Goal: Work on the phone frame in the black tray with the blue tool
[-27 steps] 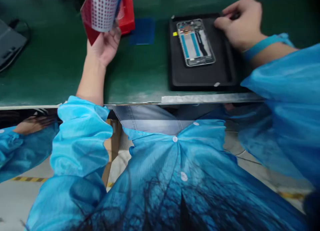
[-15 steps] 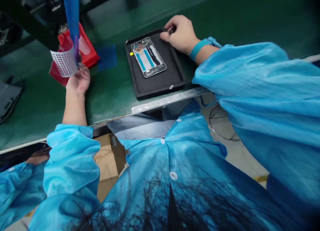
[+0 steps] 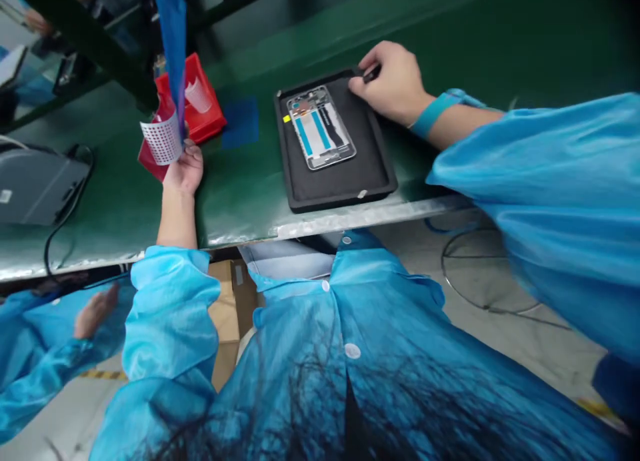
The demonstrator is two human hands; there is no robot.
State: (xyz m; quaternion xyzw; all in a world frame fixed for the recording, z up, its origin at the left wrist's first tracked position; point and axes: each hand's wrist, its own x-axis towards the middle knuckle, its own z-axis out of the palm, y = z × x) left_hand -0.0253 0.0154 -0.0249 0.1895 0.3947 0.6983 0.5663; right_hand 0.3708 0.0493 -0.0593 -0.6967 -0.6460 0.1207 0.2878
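My left hand [image 3: 184, 170] holds up a curled white sheet [image 3: 162, 139] covered in small red dots, with a blue film strip [image 3: 173, 41] rising from it. My right hand [image 3: 393, 81] rests on the far right corner of a black tray [image 3: 365, 181] and pinches a small dark tool [image 3: 371, 74]. An open phone frame [image 3: 321, 126] with two blue strips and a yellow tab lies in the tray, just left of my right hand.
A red bin [image 3: 206, 114] sits behind my left hand on the green bench [image 3: 240, 188], next to a blue square patch [image 3: 241, 122]. A grey device [image 3: 37, 184] with a cable lies at far left. Another person's hand [image 3: 95, 310] shows lower left. A cardboard box [image 3: 225, 321] stands under the bench.
The view has swung and pulled back. My left hand has tilted the dotted sheet upright, showing the blue strip. My right hand stays at the tray's corner.
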